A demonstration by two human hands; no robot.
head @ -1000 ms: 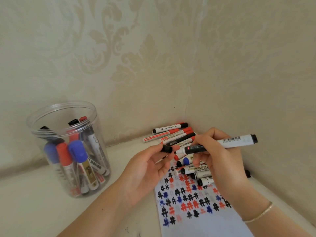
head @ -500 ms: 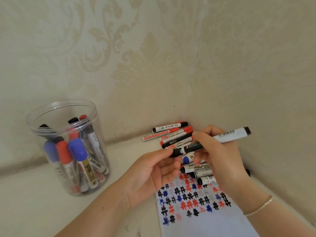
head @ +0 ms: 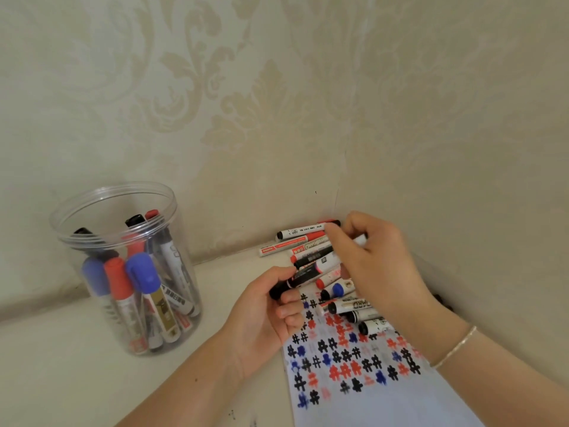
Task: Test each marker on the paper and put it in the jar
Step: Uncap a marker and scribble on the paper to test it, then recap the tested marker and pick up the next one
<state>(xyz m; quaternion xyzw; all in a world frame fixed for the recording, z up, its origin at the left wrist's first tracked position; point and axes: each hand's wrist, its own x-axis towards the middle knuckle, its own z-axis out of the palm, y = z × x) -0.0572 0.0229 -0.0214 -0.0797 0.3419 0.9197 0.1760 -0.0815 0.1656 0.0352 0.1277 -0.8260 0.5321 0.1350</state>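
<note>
- Head view: the left hand [head: 261,315] grips a black marker [head: 297,280], thumb on top and fingers curled beneath its capped dark end, which points down-left.
- The right hand [head: 374,263] curls over the same marker's far, white end; its fingers are bent tight round the barrel, which shows just past the knuckles. A thin bracelet [head: 455,346] sits on that wrist.
- The held marker hangs above the top edge of the paper [head: 385,402], just in front of the pile of loose markers [head: 311,241].
- The pile lies in the corner where the two walls [head: 308,118] meet. About six markers show behind the hands and about five more below the right hand, on the paper; the hand hides part of the pile, so the full count cannot be told.
- The paper carries rows of black, red and blue hash marks; its lower part is blank.
- One clear jar [head: 123,266] stands upright, well apart to the left, near the back wall, lid off. It holds roughly eight markers: two blue caps, red and black ones among them.
- Bare white tabletop [head: 77,380] lies between the jar and the left forearm.
</note>
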